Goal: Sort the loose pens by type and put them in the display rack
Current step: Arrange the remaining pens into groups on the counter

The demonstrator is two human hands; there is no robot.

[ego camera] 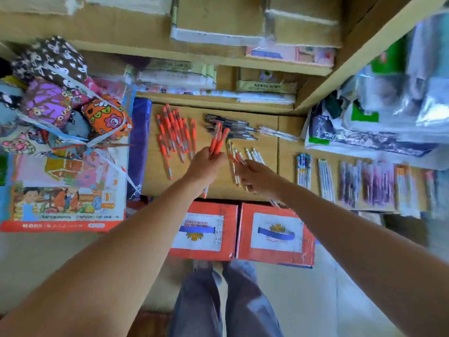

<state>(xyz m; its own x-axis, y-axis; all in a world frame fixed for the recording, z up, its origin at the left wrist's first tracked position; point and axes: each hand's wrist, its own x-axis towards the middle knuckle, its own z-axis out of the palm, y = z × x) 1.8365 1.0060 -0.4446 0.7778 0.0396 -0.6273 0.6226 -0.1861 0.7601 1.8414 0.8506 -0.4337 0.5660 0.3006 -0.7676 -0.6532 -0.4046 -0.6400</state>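
Left hand: fingers curled tight round a fistful of orange plastic pens. The pens stand up out of the fist and fan slightly, held above the pale wooden shelf.

Right hand: just beside the left, not touching it. It grips a small mixed bunch of pens, orange and white showing. Motion blur hides how the fingers lie.

Pens on the shelf, in groups by type:
- Loose orange pens, left of the hands, lie roughly parallel. They have orange grips and caps, with clear sections in the barrels.
- Dark clear-bodied pens are stacked crosswise behind the left hand's pens.
- One clear wrapped pen lies just right of the dark group.
- Slim white pens, a few with yellow trim, lie between and behind the two hands.

Further right along the shelf, bundled pens lie in separate side-by-side lots of blue-white, white, purple and orange. All are blurred.

Surroundings: patterned fabric pouches sit far left, tied with white cord. A colourful cartoon-printed package lies below them. Two red cardboard boxes with white labels stand under the shelf edge. Shiny plastic bags are piled at right.
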